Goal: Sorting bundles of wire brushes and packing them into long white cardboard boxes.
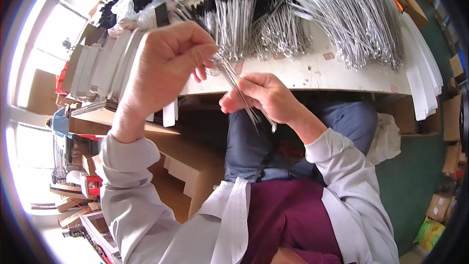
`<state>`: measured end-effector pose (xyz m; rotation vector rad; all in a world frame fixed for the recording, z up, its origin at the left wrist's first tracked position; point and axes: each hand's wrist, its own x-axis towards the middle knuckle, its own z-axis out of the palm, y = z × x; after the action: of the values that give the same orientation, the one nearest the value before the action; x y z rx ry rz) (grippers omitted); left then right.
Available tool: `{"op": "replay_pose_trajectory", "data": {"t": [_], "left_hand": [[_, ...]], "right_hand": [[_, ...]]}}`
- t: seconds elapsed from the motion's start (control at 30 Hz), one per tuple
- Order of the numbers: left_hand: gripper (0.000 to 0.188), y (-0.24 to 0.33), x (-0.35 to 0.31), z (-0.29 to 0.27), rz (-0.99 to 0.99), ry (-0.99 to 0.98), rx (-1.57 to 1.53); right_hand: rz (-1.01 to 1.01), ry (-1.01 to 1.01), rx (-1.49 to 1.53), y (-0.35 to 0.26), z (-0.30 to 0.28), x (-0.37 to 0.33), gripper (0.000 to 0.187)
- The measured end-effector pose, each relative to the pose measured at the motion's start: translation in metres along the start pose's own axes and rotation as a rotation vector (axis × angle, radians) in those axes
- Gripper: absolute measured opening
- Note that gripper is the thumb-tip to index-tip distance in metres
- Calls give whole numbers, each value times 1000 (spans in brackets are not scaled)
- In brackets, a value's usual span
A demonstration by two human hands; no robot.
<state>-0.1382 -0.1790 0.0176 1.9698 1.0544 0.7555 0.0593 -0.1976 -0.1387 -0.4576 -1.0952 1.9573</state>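
Several thin metal rods [230, 74], loosely fanned between two hands

Nearest, a maroon garment [293, 210] shows inside an open white shirt [141, 215], with dark blue trousers [249, 154] beyond it. Above the knees, the right hand [271, 95] holds the rods between thumb and fingers, their lower ends poking out below it. The left hand [171, 61], a little farther out, pinches narrowly at their upper ends; blur hides how many it has. The rods slant from the near edge of the table [317, 71] down over the lap.

The lower ends already splay, so too slack a right grip could let some rods slip to the floor [403, 190]. Looped ends might catch one another, and a pull by the left fingers could then drag out extra pieces.

On the tabletop stand a black-tipped wire bundle [234, 24] and, just beside it, a second dark-topped cluster [286, 32]; their loops seem likely to snag if a wrist brushes past. Rightward lies a larger pale-tipped heap [351, 19], piled high enough that a knock could make it slide. Farther off, at the left, are bright windows [53, 29].
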Motion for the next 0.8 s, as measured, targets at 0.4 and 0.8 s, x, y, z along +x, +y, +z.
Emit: {"op": "replay_pose_trajectory", "data": {"t": [0.4,0.8], "left_hand": [[14,-22,-5,11,-18,82,-305],[18,-28,10,-24,-22,194,-521]], "right_hand": [[2,258,-131,16,-37,-12,34],[-178,632,-623,-49,-101,18,34]]}}
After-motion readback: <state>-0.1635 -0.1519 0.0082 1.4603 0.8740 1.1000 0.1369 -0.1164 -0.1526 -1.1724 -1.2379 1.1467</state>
